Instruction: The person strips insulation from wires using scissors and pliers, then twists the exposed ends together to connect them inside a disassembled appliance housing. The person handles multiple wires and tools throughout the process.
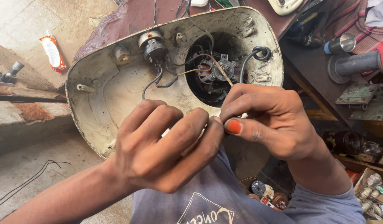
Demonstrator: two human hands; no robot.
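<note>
An off-white appliance base shell (104,87) lies upside down before me, its round opening showing a small motor (216,70) and black wiring. A black switch block (153,47) is mounted at the upper left inside. A thin yellowish wire (222,71) runs from the motor down to my fingers. My left hand (166,145) and my right hand (270,118) meet just below the opening, fingertips pinched together on that wire's end. The orange-stained thumbnail of my right hand presses against my left fingertips.
A brown workbench (307,62) at the right carries a metal cup (343,42) and a grey pipe fitting (353,64). Small parts fill boxes at lower right (372,186). A snack wrapper (52,52) lies on the floor at left, loose black wires (30,180) lower left.
</note>
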